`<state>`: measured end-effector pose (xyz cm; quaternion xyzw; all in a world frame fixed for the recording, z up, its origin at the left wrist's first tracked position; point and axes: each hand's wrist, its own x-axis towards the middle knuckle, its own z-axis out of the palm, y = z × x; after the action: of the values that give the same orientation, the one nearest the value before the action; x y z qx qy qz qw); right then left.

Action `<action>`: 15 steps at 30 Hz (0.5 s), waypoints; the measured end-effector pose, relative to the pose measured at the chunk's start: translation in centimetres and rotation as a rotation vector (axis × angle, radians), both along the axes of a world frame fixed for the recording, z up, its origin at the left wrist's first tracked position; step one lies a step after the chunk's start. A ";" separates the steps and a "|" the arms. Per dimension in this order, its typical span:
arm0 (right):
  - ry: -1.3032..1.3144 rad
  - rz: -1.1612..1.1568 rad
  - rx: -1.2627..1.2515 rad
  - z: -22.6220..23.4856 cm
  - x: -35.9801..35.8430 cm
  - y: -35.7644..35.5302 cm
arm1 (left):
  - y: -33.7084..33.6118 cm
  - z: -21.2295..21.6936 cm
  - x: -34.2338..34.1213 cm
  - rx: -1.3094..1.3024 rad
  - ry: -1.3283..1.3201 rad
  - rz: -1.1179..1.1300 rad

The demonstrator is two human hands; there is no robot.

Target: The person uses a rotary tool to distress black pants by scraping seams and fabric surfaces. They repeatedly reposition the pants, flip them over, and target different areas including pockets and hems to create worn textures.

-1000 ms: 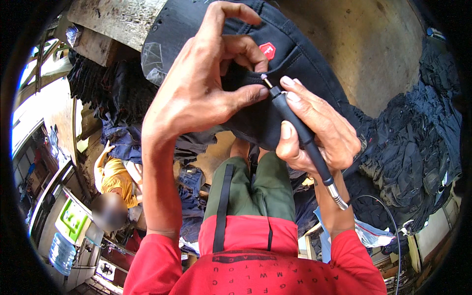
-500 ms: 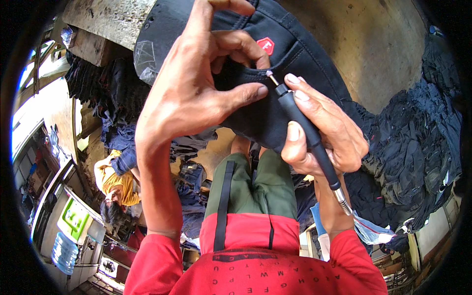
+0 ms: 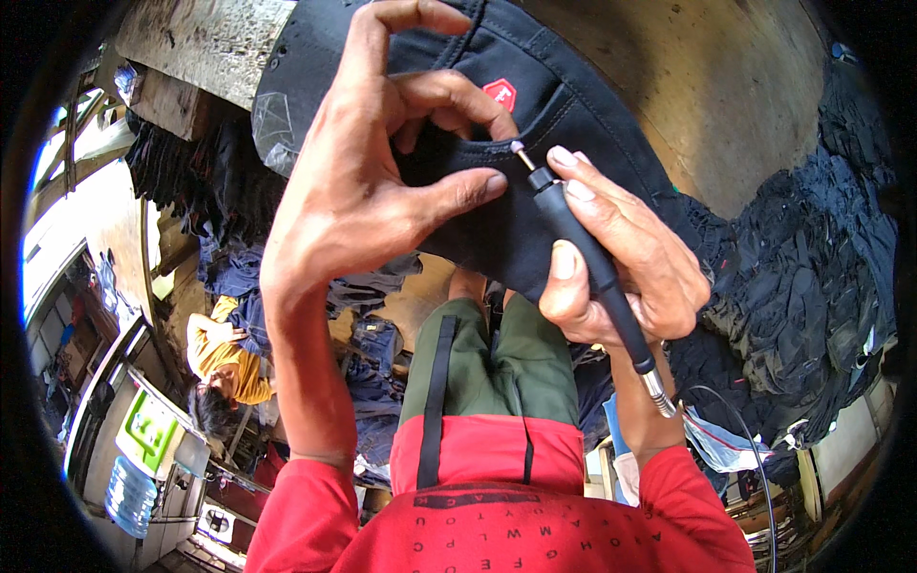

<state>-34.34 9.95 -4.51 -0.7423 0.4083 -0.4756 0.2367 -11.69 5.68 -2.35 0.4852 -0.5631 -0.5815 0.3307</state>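
- Curling closely around a black pen-shaped tool (image 3: pixel 590 239), the right hand (image 3: pixel 635 258) has a firm grip: the thumb lies along the near side, the index and middle fingers stretch along the far side, and no gap shows between them and the handle.
- The left hand (image 3: pixel 358 181) forms a wide, loose C, its thumb well apart from the bent index finger; the index fingertip touches the pocket edge (image 3: pixel 478 150) of a black garment (image 3: pixel 607 148). Whether the thumb presses on the cloth, I cannot tell.
- The tool slants up and leftward from the right grip; its slim metal shaft ends in a small pale tip (image 3: pixel 518 147) right at the pocket edge, just below the left index fingertip.
- The garment lies beyond both hands, spread over a dark surface (image 3: pixel 315 48), with its pocket between the left grip and the tool.
- A red label (image 3: pixel 500 95) sits on the garment just above that pocket edge.
- Farther right, a large heap of dark clothes (image 3: pixel 793 286) lies well apart from the right hand.
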 end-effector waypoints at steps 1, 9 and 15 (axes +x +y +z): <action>-0.003 -0.004 0.007 0.1 -0.1 0.0 | 0.0 0.0 0.0 0.002 0.009 0.001; -0.007 -0.020 0.016 0.0 -0.2 0.1 | 0.2 -0.1 -0.1 -0.011 -0.025 0.016; -0.011 -0.030 0.018 0.1 -0.4 0.1 | 0.2 -0.2 0.0 -0.001 -0.023 0.016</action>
<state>-34.70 10.02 -4.38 -0.7313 0.4224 -0.4796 0.2382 -11.64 5.93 -2.51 0.4962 -0.5635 -0.5727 0.3291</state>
